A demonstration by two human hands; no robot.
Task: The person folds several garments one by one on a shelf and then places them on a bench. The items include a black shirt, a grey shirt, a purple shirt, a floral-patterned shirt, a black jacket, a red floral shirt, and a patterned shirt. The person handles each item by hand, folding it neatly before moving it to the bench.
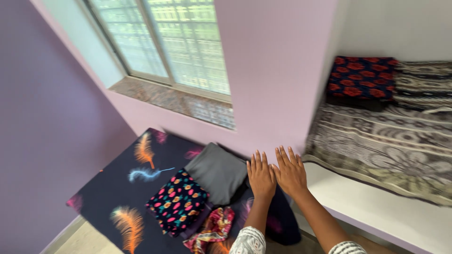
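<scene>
My left hand and my right hand are held out side by side, palms down, fingers spread, holding nothing. They hover over the right end of a dark blue cloth with feather prints, close to the pink wall. Just left of my left hand lies a folded grey cloth. Beside it is a folded dark cloth with red and orange dots. A crumpled red and yellow cloth lies below them, near my left forearm.
A bed with a grey patterned cover stands at the right on a white frame, with a dark pillow with red flowers at its head. A window with a stone sill is in the pink wall.
</scene>
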